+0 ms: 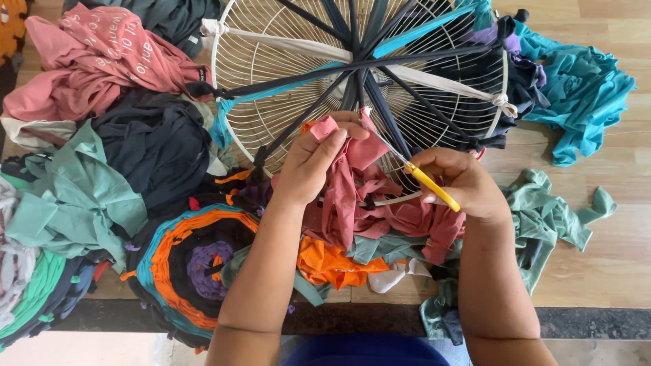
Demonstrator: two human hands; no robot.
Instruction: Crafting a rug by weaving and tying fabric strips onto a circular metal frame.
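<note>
Pinching a fold of the pink cloth at centre frame, your left hand lifts its top edge taut, which gives the blades a firm edge to bite. Your right hand is clenched around the yellow-handled scissors, whose blades point up-left into that raised edge (whether they are parted is too small to tell). The rest of the pink cloth hangs bunched between your forearms, over orange fabric and green scraps at lower right. Behind your hands, in the upper middle of the frame, a white wire fan guard lies flat on the wooden desk, with dark, teal and cream strips tied across it like spokes, so it seems to serve as a loom. At lower left sits a round coiled mat in orange, teal and purple, and heaps of clothing fill the left side within easy reach.
</note>
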